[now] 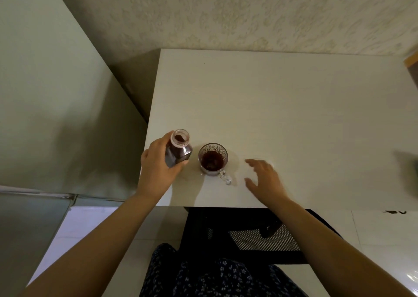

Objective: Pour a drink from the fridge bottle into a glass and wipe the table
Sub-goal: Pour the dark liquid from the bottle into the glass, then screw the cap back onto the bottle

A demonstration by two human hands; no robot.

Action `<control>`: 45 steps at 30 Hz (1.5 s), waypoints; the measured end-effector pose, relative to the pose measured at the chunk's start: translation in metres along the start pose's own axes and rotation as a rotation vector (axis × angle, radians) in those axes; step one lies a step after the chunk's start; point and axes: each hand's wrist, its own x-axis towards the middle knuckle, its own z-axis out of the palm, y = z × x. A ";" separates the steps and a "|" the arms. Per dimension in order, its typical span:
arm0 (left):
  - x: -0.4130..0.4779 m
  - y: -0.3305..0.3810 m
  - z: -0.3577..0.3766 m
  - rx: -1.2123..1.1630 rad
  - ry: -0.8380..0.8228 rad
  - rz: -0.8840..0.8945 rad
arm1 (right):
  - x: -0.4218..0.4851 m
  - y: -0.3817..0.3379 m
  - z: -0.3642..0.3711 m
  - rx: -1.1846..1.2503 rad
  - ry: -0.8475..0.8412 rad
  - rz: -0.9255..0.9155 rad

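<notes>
**At the table's near left corner: bottle in the left grip, glass beside it**

Near the left front corner of the white table [282, 106] we see the glass [213, 158], a clear ribbed mug with a small handle turned toward the person. It stands upright on the table and holds dark red drink in its lower part.

Just left of the glass is the bottle [178, 148], uncapped, its open mouth facing up and dark liquid visible inside. It is held close to upright and leans a little away from the glass. The left hand [158, 167] grasps it, the grip clenched around the lower body: the thumb lies across the side nearest the glass, the fingers wrap the far side, so the neck and mouth stand clear above the hand. We cannot tell whether the bottle's base touches the table. Bottle and glass are near each other but apart.

To the right of the glass, the right hand [264, 179] hovers low over the table with its grip released, fingers spread and pointing toward the glass, holding nothing. It is near the handle without touching it.

Further right of the glass, at the picture's edge, lies a blurred dark green thing [409, 172] that we cannot make out. Below the glass, under the table's front edge, stands a black mesh chair [260, 238].
</notes>
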 end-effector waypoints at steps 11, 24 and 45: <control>-0.043 -0.009 0.021 -0.330 0.045 -0.181 | 0.022 0.024 -0.006 -0.335 -0.059 0.255; -0.047 -0.013 0.021 -0.231 0.043 -0.103 | 0.026 -0.154 -0.060 0.022 -0.097 -0.482; -0.048 -0.021 0.026 -0.031 0.088 0.037 | 0.041 -0.230 -0.041 -0.804 -0.259 -0.647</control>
